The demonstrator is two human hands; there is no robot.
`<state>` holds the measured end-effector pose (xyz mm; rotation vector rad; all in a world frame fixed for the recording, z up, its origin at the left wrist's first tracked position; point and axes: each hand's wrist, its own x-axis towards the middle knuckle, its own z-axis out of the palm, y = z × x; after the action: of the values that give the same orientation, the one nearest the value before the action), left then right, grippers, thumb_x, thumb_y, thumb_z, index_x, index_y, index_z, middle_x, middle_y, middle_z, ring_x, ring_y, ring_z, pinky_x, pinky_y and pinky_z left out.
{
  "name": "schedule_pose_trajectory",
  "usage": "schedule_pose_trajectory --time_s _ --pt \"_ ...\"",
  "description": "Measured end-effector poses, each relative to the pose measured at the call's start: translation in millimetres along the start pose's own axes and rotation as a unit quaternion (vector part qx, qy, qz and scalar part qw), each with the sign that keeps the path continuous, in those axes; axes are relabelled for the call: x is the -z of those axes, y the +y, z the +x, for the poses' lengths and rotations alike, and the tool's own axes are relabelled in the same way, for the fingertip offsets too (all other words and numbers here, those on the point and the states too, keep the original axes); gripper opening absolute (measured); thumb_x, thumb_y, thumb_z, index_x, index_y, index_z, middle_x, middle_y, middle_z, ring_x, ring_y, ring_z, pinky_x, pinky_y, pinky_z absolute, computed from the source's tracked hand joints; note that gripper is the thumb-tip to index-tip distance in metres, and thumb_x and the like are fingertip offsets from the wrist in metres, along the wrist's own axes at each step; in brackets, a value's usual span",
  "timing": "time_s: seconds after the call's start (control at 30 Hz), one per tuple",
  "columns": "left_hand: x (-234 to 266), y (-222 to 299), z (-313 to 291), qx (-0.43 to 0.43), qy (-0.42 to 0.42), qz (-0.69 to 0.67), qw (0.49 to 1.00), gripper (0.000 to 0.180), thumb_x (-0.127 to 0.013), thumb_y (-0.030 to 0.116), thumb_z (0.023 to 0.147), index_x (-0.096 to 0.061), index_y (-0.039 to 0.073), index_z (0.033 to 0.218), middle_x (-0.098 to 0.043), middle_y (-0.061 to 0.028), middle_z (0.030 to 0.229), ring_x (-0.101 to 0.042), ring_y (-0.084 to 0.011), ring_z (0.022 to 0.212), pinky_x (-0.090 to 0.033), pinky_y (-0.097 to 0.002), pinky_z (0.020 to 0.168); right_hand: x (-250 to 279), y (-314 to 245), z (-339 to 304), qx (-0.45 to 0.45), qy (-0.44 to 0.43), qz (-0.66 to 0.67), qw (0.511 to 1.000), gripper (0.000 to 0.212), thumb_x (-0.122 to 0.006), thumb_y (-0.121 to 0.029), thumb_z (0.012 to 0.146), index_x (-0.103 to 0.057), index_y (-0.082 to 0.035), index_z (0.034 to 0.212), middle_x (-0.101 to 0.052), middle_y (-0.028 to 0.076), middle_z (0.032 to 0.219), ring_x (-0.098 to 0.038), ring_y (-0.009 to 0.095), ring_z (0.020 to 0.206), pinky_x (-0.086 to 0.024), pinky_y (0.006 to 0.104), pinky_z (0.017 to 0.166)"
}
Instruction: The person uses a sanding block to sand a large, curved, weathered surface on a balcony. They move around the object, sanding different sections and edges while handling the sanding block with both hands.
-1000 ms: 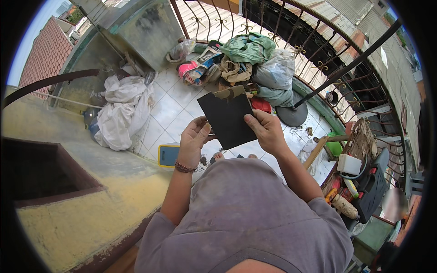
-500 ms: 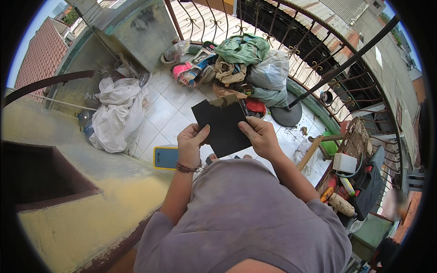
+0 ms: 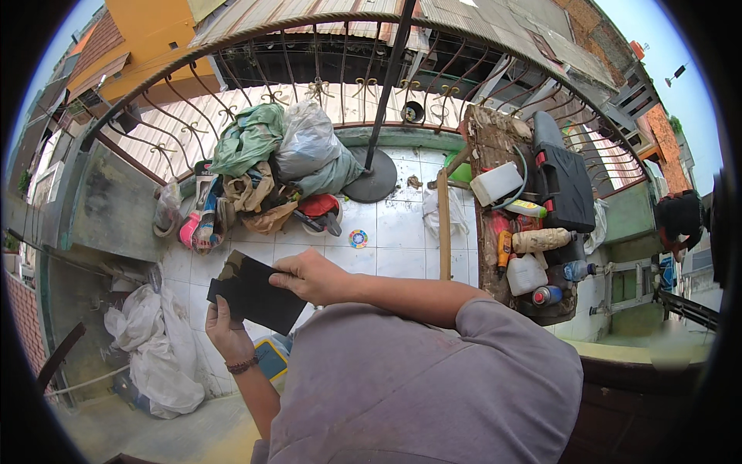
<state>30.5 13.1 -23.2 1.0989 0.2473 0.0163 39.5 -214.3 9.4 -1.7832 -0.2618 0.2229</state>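
Observation:
I hold a black sheet [image 3: 261, 295] that looks like sandpaper, with a ragged tan-and-dark upper edge. My left hand [image 3: 227, 334], with a braided bracelet at its wrist, pinches the lower left edge, thumb on the black face. Across my chest my right hand [image 3: 313, 278] is closed on the right edge. The sheet is tilted above the white tile floor [image 3: 352, 271]. Just beyond my left wrist, partly hidden by my arm and shirt, is a blue panel with a yellow border [image 3: 270, 360].
White sacks [image 3: 158, 348] lie at left. Stuffed bags [image 3: 305, 143] and shoes [image 3: 202, 220] are heaped by the railing [image 3: 317, 89]. Right of a pole on a round base [image 3: 371, 179], a worn wooden table [image 3: 488, 298] carries bottles and a black tool case [image 3: 568, 185]. A small colourful disc [image 3: 358, 238] lies on the tiles.
My view has turned right, bringing the table fully into sight. Both hands and the sheet now sit further left in view, the sheet tilted differently; both hands still hold it.

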Motion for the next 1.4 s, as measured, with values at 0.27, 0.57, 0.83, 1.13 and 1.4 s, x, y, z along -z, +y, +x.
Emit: schedule_pose_trajectory --time_s 0.27,0.57,0.83,1.13,1.4 --pt "10 -15 22 -0.035 -0.05 -0.005 0.998 0.016 -0.059 0.016 0.096 -0.061 0.0 0.094 -0.068 -0.0104 0.094 -0.065 -0.0168 0.087 -0.051 -0.0306 0.082 3 10 -9 0.033 0.047 0.001 0.998 0.024 -0.061 -0.02 0.091 -0.066 0.002 0.097 -0.062 0.023 0.075 -0.059 0.037 0.067 -0.046 0.0402 0.064" --pt "-3 -20 18 -0.041 -0.039 -0.049 0.997 0.011 -0.055 0.014 0.098 -0.057 0.004 0.096 -0.068 -0.0105 0.1 -0.066 -0.0189 0.092 -0.053 -0.0334 0.083 9 1 -11 0.013 0.034 -0.016 0.999 0.022 -0.06 -0.02 0.094 -0.064 0.002 0.093 -0.056 0.019 0.065 -0.051 0.028 0.056 -0.043 0.0366 0.056" --pt "-1 -18 1 0.068 -0.057 -0.075 0.993 0.033 -0.06 0.027 0.096 -0.056 0.001 0.116 -0.065 -0.0094 0.11 -0.064 -0.0171 0.099 -0.05 -0.0327 0.088 1 -10 -11 -0.141 0.013 0.02 0.99 0.023 -0.06 -0.02 0.095 -0.065 0.003 0.097 -0.053 0.007 0.06 -0.043 0.01 0.057 -0.039 0.0298 0.053" --pt "0 -35 -32 0.14 0.037 0.019 0.989 0.025 -0.071 0.028 0.089 -0.068 0.003 0.092 -0.065 0.0024 0.073 -0.049 0.0002 0.049 -0.035 -0.0154 0.039 -28 7 -1 -0.052 0.054 0.007 0.997 0.028 -0.06 -0.024 0.097 -0.062 0.002 0.088 -0.042 -0.007 0.063 -0.033 0.003 0.061 -0.029 0.0237 0.052" --pt "27 -41 -34 0.097 0.076 0.014 0.992 0.027 -0.068 0.031 0.091 -0.065 0.006 0.083 -0.06 0.004 0.069 -0.043 0.0 0.047 -0.033 -0.0151 0.041 -44 14 10 -0.038 0.028 -0.017 0.999 0.028 -0.06 -0.023 0.097 -0.061 0.002 0.086 -0.045 0.0 0.06 -0.038 0.007 0.058 -0.033 0.0283 0.052"
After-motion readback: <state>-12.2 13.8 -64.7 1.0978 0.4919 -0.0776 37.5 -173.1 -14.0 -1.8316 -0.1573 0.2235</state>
